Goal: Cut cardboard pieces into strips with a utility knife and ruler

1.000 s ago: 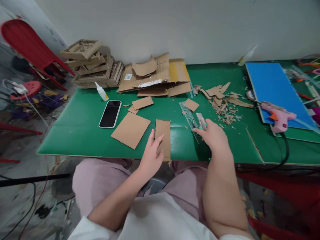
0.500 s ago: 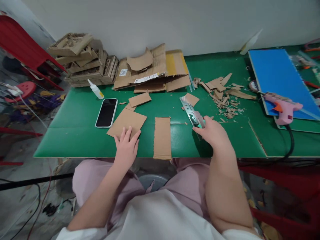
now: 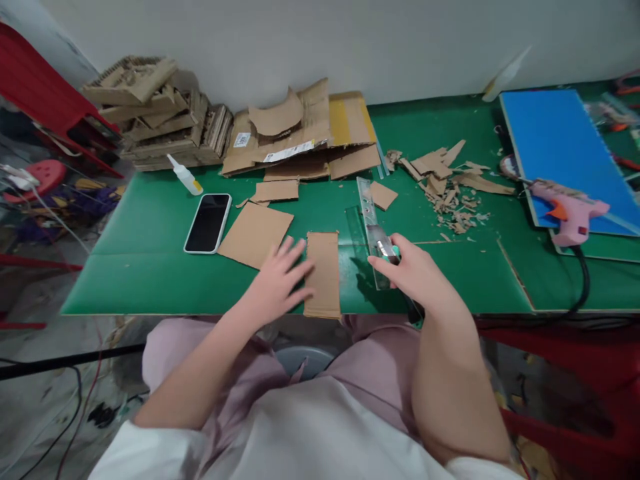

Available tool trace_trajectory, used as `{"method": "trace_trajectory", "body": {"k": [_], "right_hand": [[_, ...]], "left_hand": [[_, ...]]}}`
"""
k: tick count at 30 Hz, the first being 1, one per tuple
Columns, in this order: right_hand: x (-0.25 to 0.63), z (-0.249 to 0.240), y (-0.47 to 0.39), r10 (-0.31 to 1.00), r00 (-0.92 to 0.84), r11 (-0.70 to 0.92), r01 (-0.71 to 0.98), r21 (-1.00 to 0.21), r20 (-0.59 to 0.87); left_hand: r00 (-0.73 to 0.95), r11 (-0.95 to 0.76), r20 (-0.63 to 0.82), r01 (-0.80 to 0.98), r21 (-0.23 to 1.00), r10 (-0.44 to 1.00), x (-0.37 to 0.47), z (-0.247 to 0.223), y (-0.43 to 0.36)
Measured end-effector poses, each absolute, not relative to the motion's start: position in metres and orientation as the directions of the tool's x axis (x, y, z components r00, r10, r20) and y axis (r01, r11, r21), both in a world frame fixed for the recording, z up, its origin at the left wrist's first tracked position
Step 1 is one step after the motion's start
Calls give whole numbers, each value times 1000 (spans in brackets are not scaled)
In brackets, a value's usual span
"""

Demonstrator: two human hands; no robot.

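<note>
My left hand (image 3: 280, 280) has its fingers spread, between a square cardboard piece (image 3: 257, 233) and a tall rectangular cardboard piece (image 3: 323, 277); its fingertips are at the tall piece's left edge. My right hand (image 3: 410, 270) is closed on a clear ruler (image 3: 367, 207) and a dark-handled cutter (image 3: 414, 310), held together right of the tall piece. The ruler appears raised off the green table, its far end pointing toward the wall. Smaller cardboard pieces lie beyond, one (image 3: 277, 190) above the square and one (image 3: 383, 195) beside the ruler.
A phone (image 3: 209, 223) and glue bottle (image 3: 185, 175) lie left. Stacked cardboard (image 3: 165, 127) and folded cardboard (image 3: 290, 140) stand along the wall. Scraps (image 3: 450, 193), a pink glue gun (image 3: 570, 210) and a blue board (image 3: 575, 153) are right.
My left hand has left the square piece and moved right to the tall piece. My right hand has moved slightly left and nearer with the ruler, which is now more upright in view.
</note>
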State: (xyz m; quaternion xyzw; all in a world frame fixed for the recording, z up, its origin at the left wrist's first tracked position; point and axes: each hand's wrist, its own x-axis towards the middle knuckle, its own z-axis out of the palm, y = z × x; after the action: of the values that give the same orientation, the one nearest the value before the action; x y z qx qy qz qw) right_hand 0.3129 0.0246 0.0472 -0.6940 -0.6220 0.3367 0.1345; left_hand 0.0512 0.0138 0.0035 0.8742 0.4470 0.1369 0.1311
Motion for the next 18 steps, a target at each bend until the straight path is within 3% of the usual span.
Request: {"method": "trace_trajectory", "body": {"k": [3, 8, 14, 18], "right_hand": [[310, 48, 22, 953, -40, -169, 753, -636, -301], [298, 44, 12, 959, -160, -23, 777, -630, -233], [272, 40, -5, 921, -260, 94, 870, -484, -289], [260, 38, -12, 907, -260, 114, 909, -400, -332]], "left_hand": [[682, -636, 18, 671, 381, 731, 68, 1, 7], [558, -539, 76, 746, 392, 827, 88, -13, 5], [278, -324, 167, 769, 551, 946, 75, 1, 28], [322, -364, 172, 777, 514, 931, 68, 14, 49]]}}
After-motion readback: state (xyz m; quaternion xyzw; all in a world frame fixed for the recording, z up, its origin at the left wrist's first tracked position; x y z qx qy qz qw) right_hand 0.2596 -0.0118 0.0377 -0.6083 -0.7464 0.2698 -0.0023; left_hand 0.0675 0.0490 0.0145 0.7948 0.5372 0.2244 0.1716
